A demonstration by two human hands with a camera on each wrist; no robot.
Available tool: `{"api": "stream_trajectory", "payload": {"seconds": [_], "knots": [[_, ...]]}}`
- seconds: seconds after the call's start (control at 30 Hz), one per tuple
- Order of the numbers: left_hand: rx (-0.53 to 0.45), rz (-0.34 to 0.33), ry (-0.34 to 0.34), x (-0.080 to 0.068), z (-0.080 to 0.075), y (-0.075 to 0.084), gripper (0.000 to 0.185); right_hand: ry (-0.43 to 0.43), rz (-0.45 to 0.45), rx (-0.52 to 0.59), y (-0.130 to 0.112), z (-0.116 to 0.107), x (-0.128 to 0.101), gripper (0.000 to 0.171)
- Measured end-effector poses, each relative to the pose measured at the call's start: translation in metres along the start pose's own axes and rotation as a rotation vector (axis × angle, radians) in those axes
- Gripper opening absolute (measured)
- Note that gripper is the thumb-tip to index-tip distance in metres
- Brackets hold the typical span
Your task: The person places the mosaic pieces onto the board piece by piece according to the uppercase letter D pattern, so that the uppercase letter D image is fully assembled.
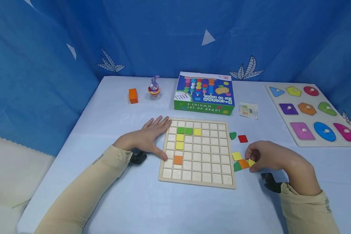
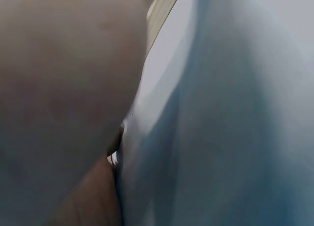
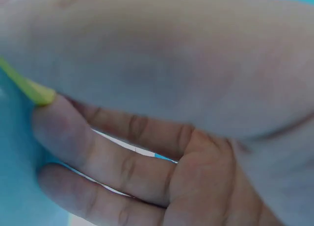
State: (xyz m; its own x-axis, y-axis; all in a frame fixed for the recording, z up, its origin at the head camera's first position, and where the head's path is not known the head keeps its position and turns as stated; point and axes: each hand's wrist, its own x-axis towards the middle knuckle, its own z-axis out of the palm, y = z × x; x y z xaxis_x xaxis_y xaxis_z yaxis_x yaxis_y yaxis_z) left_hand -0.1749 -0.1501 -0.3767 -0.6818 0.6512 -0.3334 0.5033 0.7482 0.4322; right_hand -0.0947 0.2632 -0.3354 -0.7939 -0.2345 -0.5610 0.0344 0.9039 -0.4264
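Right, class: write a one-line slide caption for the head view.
Left hand rests flat at the grid board edge while the right hand pinches a yellow tile beside loose tiles.

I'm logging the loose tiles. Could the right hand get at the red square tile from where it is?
Probably yes. The red square tile lies bare on the table just beyond the right hand, with nothing between them, though that hand's fingers already pinch a yellow piece.
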Motion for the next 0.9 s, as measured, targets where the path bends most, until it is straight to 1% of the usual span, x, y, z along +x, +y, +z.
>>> {"api": "stream_trajectory", "payload": {"seconds": [0.37,0.5,0.63,0.9], "knots": [[-0.005,0.009,0.003,0.001,0.001,-0.001,0.144,-0.005,-0.005,-0.009,0.0,-0.004,0.005,0.036],[-0.005,0.01,0.005,0.002,0.001,-0.001,0.145,-0.013,-0.026,-0.014,-0.003,-0.006,0.005,0.035],[-0.007,0.01,0.006,0.002,0.001,-0.001,0.145,-0.014,-0.025,-0.012,-0.008,-0.007,0.007,0.036],[-0.012,0.01,0.006,0.001,0.001,-0.001,0.144,0.022,-0.044,-0.023,-0.02,-0.003,0.015,0.031]]}}
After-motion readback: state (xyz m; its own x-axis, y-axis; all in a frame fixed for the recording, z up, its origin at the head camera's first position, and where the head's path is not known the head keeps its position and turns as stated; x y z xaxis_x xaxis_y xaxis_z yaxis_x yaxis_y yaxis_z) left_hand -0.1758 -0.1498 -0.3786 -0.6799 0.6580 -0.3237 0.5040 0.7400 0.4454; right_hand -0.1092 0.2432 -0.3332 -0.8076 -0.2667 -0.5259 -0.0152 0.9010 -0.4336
